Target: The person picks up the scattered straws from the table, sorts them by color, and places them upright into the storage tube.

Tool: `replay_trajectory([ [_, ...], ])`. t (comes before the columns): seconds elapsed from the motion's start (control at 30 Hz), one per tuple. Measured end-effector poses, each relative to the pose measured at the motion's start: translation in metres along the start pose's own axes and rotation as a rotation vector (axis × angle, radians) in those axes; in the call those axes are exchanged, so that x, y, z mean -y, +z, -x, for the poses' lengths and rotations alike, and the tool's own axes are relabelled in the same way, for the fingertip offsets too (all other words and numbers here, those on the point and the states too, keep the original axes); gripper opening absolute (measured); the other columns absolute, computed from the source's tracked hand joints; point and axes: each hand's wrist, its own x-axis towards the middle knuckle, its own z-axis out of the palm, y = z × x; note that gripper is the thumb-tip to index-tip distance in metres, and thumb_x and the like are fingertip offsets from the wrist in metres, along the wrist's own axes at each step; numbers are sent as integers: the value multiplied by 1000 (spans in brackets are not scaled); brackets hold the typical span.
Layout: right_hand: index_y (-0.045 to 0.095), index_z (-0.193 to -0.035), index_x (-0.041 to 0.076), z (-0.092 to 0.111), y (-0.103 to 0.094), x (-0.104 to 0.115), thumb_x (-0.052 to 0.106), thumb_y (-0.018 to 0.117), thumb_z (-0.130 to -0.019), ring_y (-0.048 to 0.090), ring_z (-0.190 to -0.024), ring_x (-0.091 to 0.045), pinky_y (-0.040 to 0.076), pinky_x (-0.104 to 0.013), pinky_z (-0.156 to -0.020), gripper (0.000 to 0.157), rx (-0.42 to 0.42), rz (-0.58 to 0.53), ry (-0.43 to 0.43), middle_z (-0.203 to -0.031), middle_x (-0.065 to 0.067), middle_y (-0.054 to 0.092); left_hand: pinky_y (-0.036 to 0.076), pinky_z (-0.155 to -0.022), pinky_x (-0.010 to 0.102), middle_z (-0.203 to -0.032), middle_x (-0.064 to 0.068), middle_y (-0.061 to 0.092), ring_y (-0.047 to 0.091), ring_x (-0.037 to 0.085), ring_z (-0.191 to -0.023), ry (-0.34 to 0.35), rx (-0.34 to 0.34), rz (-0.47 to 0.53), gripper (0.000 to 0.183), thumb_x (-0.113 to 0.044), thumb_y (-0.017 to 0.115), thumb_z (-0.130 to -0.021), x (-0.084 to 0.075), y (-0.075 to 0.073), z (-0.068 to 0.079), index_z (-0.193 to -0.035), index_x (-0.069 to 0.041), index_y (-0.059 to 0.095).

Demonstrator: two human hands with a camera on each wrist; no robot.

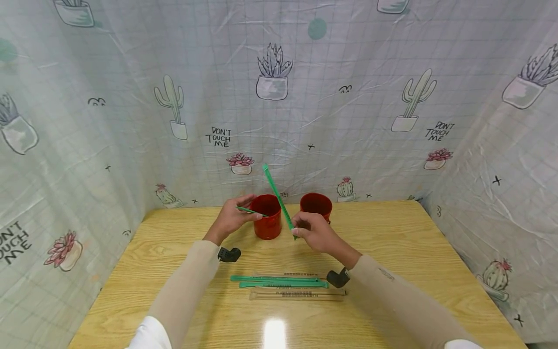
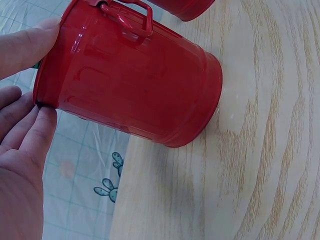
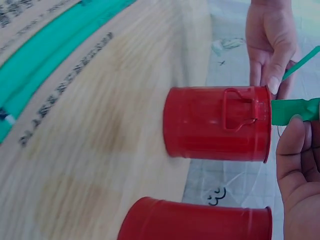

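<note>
Two red metal cans stand at the far middle of the wooden table, the left can [image 1: 267, 220] [image 2: 135, 85] [image 3: 217, 122] and the right can [image 1: 316, 204] [image 3: 195, 220]. My left hand [image 1: 247, 207] [image 2: 30, 75] pinches a thin green straw [image 1: 252, 211] [image 3: 302, 62] at the left can's rim. My right hand [image 1: 298, 227] [image 3: 300, 160] grips a long flat green stick [image 1: 276, 194] [image 3: 295, 111]. The stick slants up and away over the left can's mouth.
Nearer me on the table [image 1: 392, 252] lie two long green sticks [image 1: 279, 281] [image 3: 50, 50] and two clear wrapped ones [image 1: 298, 293], side by side. A printed cactus cloth [image 1: 109, 121] walls the table on three sides.
</note>
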Motion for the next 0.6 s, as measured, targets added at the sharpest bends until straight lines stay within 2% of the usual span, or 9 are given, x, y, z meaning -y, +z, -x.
replay_trajectory([
  [0.23,64,-95,5,-19,4,8,2,67,-99,51,-72,-14,46,-25,-68,6,-28,-16,21,-84,-8,61,48,-117,50,-160,18,49,49,39,-147,-2,2,-14,73,-11,81,-91,1,0,-1,-155,-2,48],
  [0.6,64,-98,2,-48,12,13,5,66,-100,54,-79,-19,48,-27,-71,4,-54,-50,18,-87,-8,60,47,-118,49,-164,15,45,45,36,-151,-7,12,-25,72,-12,79,-93,-1,-1,-2,-156,0,46],
])
